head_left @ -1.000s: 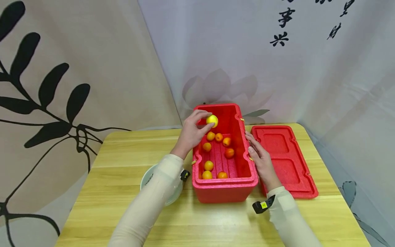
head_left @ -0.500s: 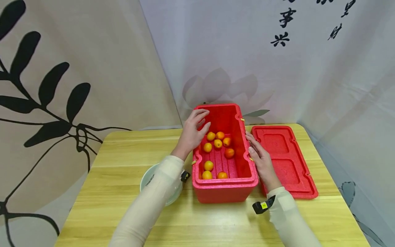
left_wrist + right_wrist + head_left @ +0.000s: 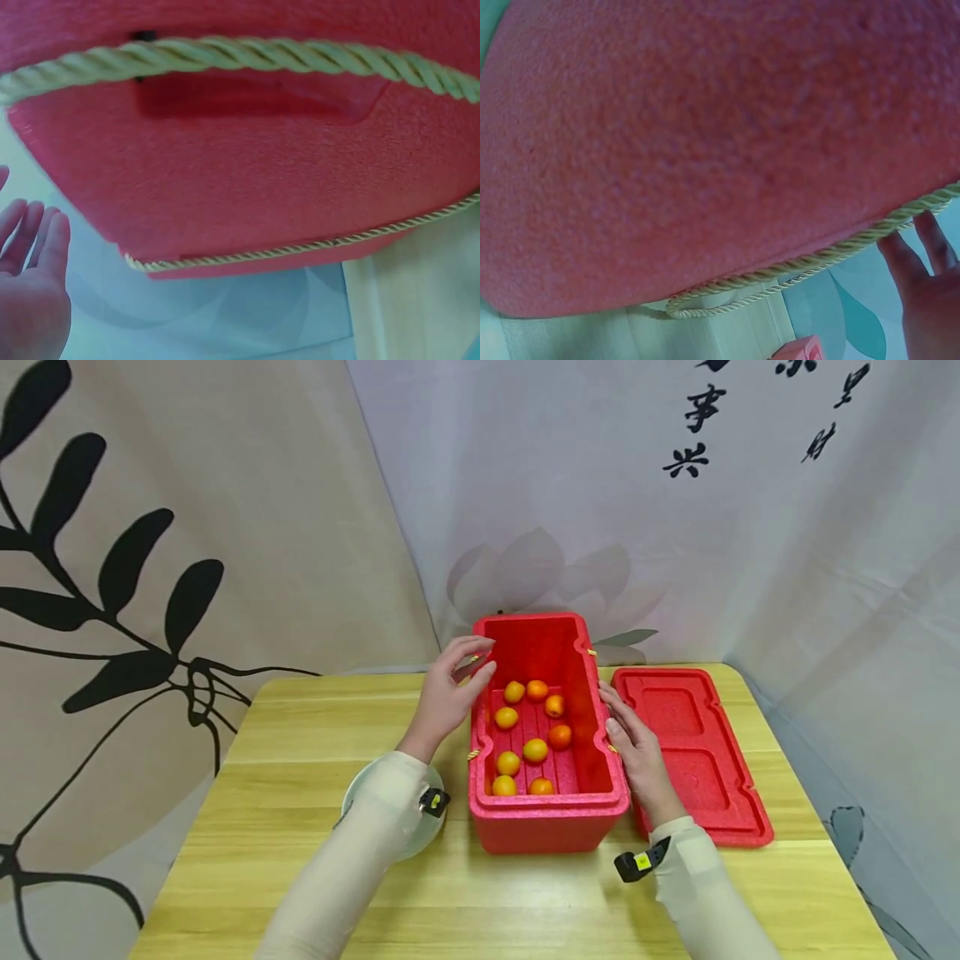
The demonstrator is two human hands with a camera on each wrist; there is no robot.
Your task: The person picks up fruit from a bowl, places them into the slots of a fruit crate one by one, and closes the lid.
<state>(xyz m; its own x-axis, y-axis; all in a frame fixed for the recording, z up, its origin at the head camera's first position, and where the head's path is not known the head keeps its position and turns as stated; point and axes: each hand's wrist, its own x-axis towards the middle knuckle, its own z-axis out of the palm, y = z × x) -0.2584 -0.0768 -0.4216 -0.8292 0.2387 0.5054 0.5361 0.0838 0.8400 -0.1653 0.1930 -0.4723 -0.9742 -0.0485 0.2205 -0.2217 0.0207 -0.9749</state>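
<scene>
A red foam box (image 3: 547, 807), lidless, stands on the table with several small round fruits on its floor, yellow to orange-red. One yellow fruit (image 3: 535, 751) lies near the middle of its near half. Beside the left rim is my left hand (image 3: 444, 693), its thumb and fingers apart and nothing between them. My right hand (image 3: 637, 752) rests against the box's right side, fingers fairly straight along the rim. In the right wrist view, fingertips (image 3: 892, 241) touch a twisted yellow rope (image 3: 817, 259) on the box. The left wrist view shows another rope (image 3: 247, 54).
The red lid (image 3: 693, 752) lies on the table right of the box. A pale bowl (image 3: 427, 835) stands to the left, partly hidden under my left sleeve. Behind the wooden table (image 3: 300, 760) hangs a printed cloth (image 3: 540, 485).
My left hand has let go of a yellow fruit inside the box and moved left toward the rim. That fruit has rolled toward the near end. My right hand has stayed in place.
</scene>
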